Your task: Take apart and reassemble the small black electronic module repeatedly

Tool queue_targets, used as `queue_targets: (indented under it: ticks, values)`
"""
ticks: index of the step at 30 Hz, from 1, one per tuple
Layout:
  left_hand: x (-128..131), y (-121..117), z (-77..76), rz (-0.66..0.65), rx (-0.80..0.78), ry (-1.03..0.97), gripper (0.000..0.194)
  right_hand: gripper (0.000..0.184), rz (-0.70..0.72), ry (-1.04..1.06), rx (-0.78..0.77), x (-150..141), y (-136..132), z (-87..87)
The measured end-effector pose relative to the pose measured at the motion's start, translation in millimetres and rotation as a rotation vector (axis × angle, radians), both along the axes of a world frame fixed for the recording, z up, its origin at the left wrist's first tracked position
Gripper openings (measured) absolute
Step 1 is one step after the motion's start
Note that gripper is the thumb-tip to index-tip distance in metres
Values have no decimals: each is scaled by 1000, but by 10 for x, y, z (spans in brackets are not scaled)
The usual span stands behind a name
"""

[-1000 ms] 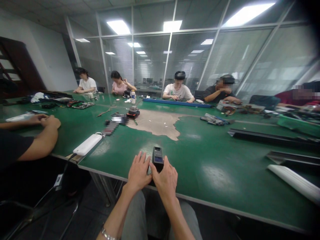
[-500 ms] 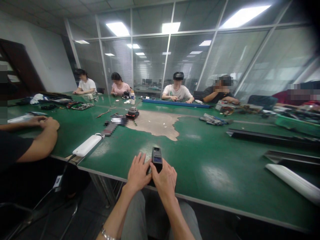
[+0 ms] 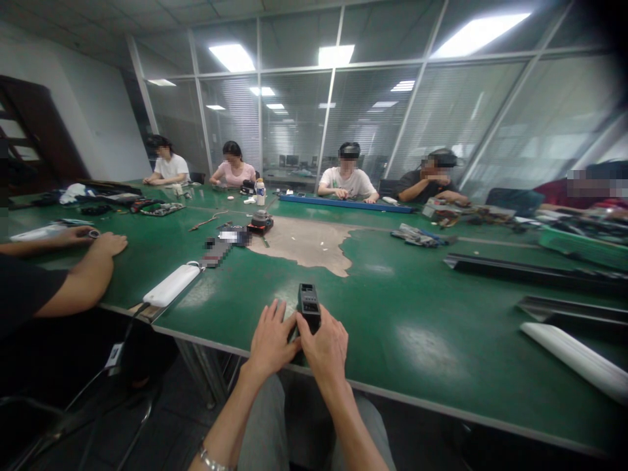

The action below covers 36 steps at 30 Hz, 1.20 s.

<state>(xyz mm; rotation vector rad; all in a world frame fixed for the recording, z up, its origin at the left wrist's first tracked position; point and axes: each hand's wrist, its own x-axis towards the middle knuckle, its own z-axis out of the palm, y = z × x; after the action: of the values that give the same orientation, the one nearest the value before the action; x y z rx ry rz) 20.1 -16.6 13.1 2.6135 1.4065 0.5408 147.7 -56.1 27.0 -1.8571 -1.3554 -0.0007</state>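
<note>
Close to the front edge of the table, a small black box-shaped device (image 3: 309,304) points away from me, with dark window-like recesses on its upper face. My right hand (image 3: 326,340) is closed around its near end, thumb on the left side and fingers on the right. Just left of it, my left hand (image 3: 272,337) lies flat on the green tabletop (image 3: 387,301), fingers stretched out. The left thumb reaches toward the device's near end; whether it touches is hard to see. The device's underside is hidden by my hands.
A white power strip (image 3: 173,285) lies left of my hands. Beyond are bare brown board (image 3: 309,242), a dark round-topped object (image 3: 260,222) and a bottle (image 3: 260,191). Black channels (image 3: 520,269) and a white bar (image 3: 572,356) lie right. A co-worker's arm (image 3: 83,281) rests left; several people sit opposite.
The device has shifted slightly in my right hand, and its near window looks dark instead of bluish. The co-worker's hand at left has moved right, showing a small round thing.
</note>
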Motion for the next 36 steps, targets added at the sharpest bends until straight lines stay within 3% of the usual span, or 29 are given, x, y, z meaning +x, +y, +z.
queue_targets:
  ticks: [16, 28, 36]
  values:
    - [-8, 6, -54, -2, 26, -9, 64, 53, -32, 12, 104, 206, -33, 210]
    - [3, 25, -74, -4, 16, -9, 64, 51, -116, -3, 57, 492, -98, -52]
    - [12, 27, -61, -2, 12, -2, 62, 49, -147, 6, -10, 500, -122, -186]
